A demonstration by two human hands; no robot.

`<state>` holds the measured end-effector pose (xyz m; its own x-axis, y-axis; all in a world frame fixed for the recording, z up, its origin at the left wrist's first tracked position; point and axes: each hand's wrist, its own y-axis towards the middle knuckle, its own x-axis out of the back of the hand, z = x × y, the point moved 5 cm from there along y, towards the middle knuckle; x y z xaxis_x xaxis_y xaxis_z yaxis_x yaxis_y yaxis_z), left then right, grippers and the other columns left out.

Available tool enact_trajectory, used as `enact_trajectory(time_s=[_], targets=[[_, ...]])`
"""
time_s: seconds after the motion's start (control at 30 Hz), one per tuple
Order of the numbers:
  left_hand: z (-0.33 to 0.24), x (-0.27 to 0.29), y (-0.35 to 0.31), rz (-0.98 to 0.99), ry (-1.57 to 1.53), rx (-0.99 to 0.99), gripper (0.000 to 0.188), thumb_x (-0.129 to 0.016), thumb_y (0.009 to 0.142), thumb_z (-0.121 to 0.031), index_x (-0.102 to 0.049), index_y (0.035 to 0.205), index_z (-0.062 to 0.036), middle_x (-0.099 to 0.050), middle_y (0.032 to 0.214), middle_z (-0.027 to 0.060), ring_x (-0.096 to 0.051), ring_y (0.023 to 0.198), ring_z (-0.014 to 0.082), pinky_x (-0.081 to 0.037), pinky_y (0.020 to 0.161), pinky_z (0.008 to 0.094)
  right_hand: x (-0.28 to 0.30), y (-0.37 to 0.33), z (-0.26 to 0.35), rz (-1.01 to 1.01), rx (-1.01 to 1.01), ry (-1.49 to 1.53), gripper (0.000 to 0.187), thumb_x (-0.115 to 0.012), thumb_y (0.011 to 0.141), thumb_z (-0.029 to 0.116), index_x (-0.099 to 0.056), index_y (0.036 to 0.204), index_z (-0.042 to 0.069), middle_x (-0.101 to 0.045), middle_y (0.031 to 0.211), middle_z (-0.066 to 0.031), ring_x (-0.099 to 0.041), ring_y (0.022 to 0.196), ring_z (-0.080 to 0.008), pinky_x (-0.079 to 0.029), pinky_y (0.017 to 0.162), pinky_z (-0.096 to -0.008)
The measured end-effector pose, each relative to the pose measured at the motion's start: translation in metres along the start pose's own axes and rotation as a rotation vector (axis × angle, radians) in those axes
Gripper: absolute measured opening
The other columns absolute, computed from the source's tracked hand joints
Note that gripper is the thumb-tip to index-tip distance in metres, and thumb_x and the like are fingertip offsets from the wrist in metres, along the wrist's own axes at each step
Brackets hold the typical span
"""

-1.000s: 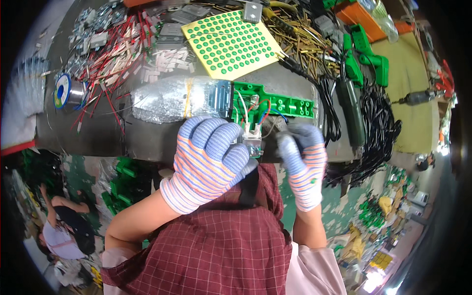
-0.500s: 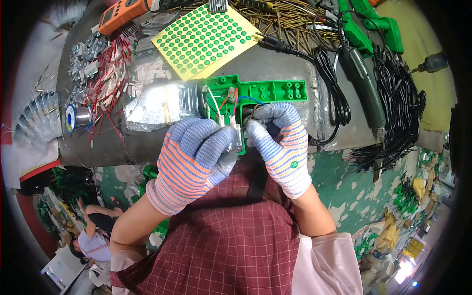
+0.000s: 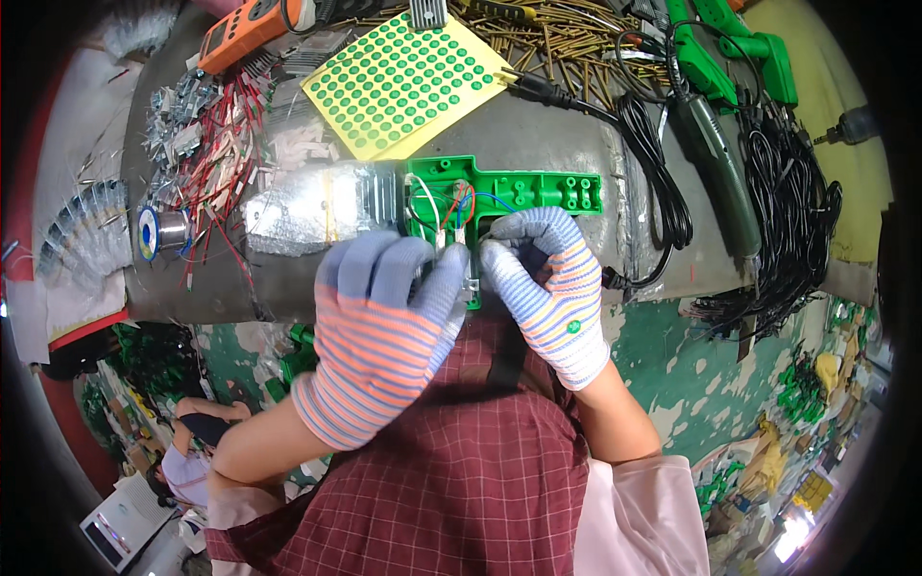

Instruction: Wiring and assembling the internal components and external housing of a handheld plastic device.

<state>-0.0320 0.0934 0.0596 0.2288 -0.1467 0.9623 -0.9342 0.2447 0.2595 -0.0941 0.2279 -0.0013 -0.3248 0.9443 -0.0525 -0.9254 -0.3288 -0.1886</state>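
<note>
A green plastic housing half (image 3: pixel 538 179) lies open on the bench, its ribbed inside facing up. White, red and blue wires (image 3: pixel 462 200) curve through its left part, two of them ending in white sleeves. Over its lower left edge my left hand (image 3: pixel 384 322), in a striped grey-tipped glove, bends its fingers, index and thumb closed by a metal piece (image 3: pixel 472 285); what they grip is hidden. My right hand (image 3: pixel 552 274), gloved alike with a round green sticker on it, pinches at the housing's lower right side, near the blue wire's end. Something black shows behind its fingers.
Beyond the housing lies a yellow sticker sheet (image 3: pixel 403 86). To the left are a bubble-wrapped bundle (image 3: pixel 288 213), red-wired parts (image 3: pixel 226 144) and a solder spool (image 3: pixel 165 233). To the right are a black power cord (image 3: pixel 658 178), a dark green hand tool (image 3: pixel 720 173) and bundled black cables (image 3: pixel 788 192).
My left hand has shifted slightly, its fingers straightening and its back turning more into view. My right hand stays nearly in place, still pinching. The whole view has moved a little.
</note>
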Motion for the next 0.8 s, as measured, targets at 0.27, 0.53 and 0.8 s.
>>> enact_trajectory(time_s=[0.27,0.53,0.8], targets=[[0.009,-0.010,-0.006,-0.051,-0.182,0.033,0.041,-0.073,0.078,-0.035,-0.066,0.111,-0.0112,-0.062,0.109,0.0075,-0.058,0.096,0.0297,-0.044,0.083,0.0449,0.001,0.006,-0.004,-0.021,0.065,-0.109,0.014,-0.069,0.089,0.008,-0.063,0.100,0.002,-0.066,0.082,-0.0031,-0.059,0.074,-0.0071,-0.050,0.068,-0.0245],[0.025,-0.012,0.003,-0.006,-0.341,0.014,0.041,-0.079,0.071,-0.034,-0.067,0.105,-0.0139,-0.063,0.101,0.0070,-0.059,0.094,0.0296,-0.041,0.085,0.0434,0.018,-0.008,0.023,0.045,0.056,-0.228,0.016,-0.070,0.089,0.011,-0.065,0.103,0.005,-0.068,0.085,-0.0067,-0.063,0.076,-0.0114,-0.051,0.069,-0.0272],[0.024,-0.014,0.002,0.010,-0.321,0.014,0.045,-0.078,0.071,-0.039,-0.066,0.107,-0.0148,-0.061,0.101,0.0055,-0.059,0.093,0.0277,-0.039,0.088,0.0438,0.092,-0.036,0.039,0.002,0.640,-1.336,0.034,-0.077,0.072,0.020,-0.067,0.103,0.012,-0.066,0.104,-0.0055,-0.060,0.100,-0.0292,-0.043,0.095,-0.0465]])
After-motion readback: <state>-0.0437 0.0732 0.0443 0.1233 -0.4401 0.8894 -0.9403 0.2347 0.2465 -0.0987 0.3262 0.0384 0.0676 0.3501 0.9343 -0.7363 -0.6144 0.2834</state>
